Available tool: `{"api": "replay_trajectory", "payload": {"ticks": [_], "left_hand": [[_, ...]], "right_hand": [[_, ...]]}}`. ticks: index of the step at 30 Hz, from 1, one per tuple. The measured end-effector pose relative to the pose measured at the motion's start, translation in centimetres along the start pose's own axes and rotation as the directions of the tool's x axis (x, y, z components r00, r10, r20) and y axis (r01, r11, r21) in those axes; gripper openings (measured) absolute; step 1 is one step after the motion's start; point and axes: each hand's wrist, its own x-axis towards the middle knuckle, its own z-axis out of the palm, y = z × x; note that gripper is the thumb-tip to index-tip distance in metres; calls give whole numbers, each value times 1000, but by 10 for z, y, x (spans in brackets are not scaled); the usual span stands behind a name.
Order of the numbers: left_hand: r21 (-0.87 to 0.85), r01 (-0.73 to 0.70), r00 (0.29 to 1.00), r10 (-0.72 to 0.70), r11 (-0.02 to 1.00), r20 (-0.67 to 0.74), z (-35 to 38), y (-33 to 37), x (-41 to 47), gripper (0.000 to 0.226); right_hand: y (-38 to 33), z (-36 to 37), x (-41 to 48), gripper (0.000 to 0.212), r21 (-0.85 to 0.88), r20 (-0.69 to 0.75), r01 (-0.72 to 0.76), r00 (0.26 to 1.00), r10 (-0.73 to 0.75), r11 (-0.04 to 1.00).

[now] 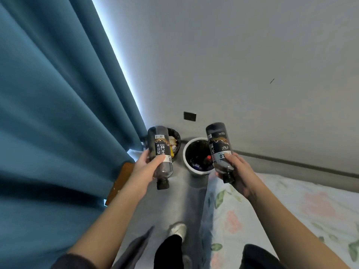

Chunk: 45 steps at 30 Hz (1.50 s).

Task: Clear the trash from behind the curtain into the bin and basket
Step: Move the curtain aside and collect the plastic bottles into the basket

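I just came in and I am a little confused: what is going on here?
A person stands between a blue curtain and a bed. The left hand grips one bottle, the right hand grips the other bottle, caps pointing back at the person. On the floor ahead stand a white bin and a dark basket, both with some trash inside. Neither bottle is dropped in yet.
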Motion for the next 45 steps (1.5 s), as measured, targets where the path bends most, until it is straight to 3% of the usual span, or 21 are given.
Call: {"api": "replay_trajectory", "payload": {"ticks": [4,8,10,15,19,22,24,26,29,31,34,36,45], "left_hand": [[-57,151,987,-148,987,58,29,1,36,35],[-77,335,939,-325,939,114,49,5,81,22],[-26,420,903,-415,907,114,59,3,113,17],[198,536,824,-560,821,92,88,-21,216,27],[373,534,786,-608,759,113,116,-68,302,31],[553,425,836,-545,717,64,132,-124,368,49],[735,269,883,-464,623,70,141,-166,414,54],[881,109,913,-398,461,95,151,-197,451,43],[970,-142,940,-280,197,194,163,-244,502,60],[958,-286,934,-226,-3,277,173,-272,529,63],[892,-402,910,-201,-207,363,194,-303,558,54],[854,-441,896,-185,-275,404,204,-320,573,54],[820,-451,892,-144,-351,429,213,-382,619,55]], "right_hand": [[-9,-15,14,27,-9,-115,-37,993,36,999],[-10,-20,37,21,6,-229,-182,957,178,983],[-11,-23,58,22,29,-267,-260,928,258,965],[1,-32,137,19,56,-329,-402,857,397,914],[28,-50,229,23,-80,-389,-495,815,430,865],[67,-72,309,25,-236,-448,-531,803,393,814],[101,-89,368,35,-430,-508,-524,814,283,735],[133,-100,417,53,-648,-507,-522,839,197,555],[170,-115,472,55,-846,-447,-447,892,72,289],[187,-123,500,54,-934,-340,-336,940,-12,120],[204,-133,534,51,-980,-191,-195,978,-86,-29],[211,-137,554,51,-983,-152,-162,982,-111,-89],[245,-152,615,66,-951,-64,-96,991,-116,-295]]}}
